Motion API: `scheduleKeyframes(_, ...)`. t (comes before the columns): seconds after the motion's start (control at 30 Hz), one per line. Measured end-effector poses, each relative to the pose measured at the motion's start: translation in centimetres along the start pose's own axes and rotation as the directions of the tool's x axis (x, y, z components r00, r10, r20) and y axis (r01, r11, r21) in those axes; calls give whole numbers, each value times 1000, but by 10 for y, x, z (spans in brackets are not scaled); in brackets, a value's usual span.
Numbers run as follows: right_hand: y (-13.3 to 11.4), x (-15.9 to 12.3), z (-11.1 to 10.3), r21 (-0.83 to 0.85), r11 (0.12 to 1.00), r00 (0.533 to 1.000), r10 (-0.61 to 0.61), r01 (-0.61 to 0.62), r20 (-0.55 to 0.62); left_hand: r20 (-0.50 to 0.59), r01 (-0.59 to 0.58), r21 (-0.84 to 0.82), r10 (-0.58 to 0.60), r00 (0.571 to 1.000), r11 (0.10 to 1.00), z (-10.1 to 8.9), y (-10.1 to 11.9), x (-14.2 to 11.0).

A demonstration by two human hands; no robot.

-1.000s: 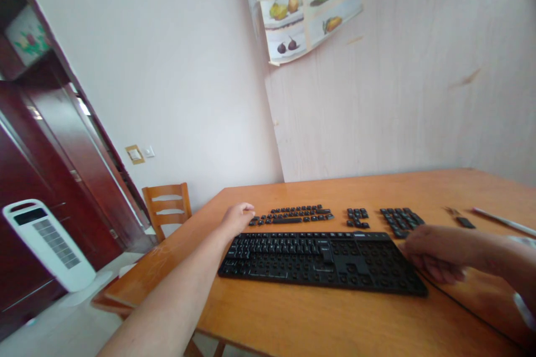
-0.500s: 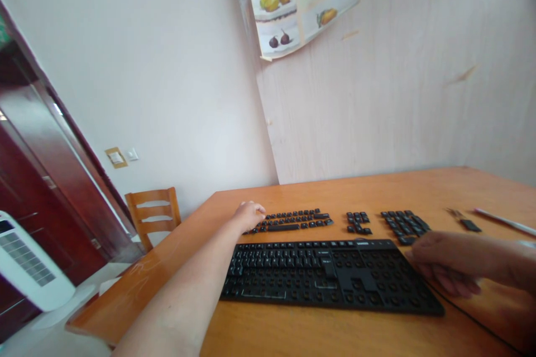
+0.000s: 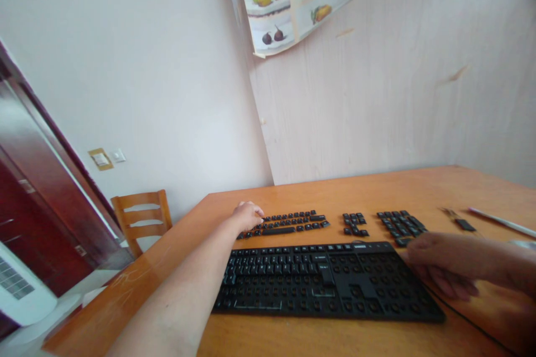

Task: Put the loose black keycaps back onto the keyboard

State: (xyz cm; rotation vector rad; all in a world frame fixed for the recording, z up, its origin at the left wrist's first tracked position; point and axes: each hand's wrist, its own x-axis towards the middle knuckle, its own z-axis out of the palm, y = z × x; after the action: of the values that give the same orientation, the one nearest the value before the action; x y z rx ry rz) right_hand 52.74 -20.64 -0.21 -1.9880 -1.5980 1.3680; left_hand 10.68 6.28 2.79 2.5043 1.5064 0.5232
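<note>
The black rectangular keyboard (image 3: 335,281), partly stripped of its keycaps, lies on the orange-brown wooden table (image 3: 326,337) between the person's two bare hands. The left hand (image 3: 247,216) reaches beyond the keyboard's far left part, to the left end of the rows of loose black keycaps (image 3: 291,223); its fingers are bent, and whether they pinch a keycap cannot be told. The right hand (image 3: 444,265), fingers curled, is at the keyboard's right edge, above the thin black cable (image 3: 464,317); its fingertips are hidden, so any grip cannot be told.
</note>
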Motion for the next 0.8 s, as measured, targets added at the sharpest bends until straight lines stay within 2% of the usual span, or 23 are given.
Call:
scheduleKeyframes(0.2, -10, -6, 0, -29, 999, 999, 33, -33, -3, 1, -11, -8, 11, 1000, 1000, 0, 0, 1)
scheduleKeyframes(0.47, 1, 1, -1, 7, 1000, 1000, 27, -27, 11, -46, -36, 36, 38, 998, 999, 1, 3, -3)
scheduleKeyframes(0.63, 6, 2, -4, 0, 1000, 1000, 4, -4, 23, -97, -20, 55, 26, 995, 998, -18, 5, -17)
scheduleKeyframes(0.8, 3, -4, -5, -45, 999, 999, -25, 27, 35, -119, -45, 70, 53, 991, 997, -46, 10, -54)
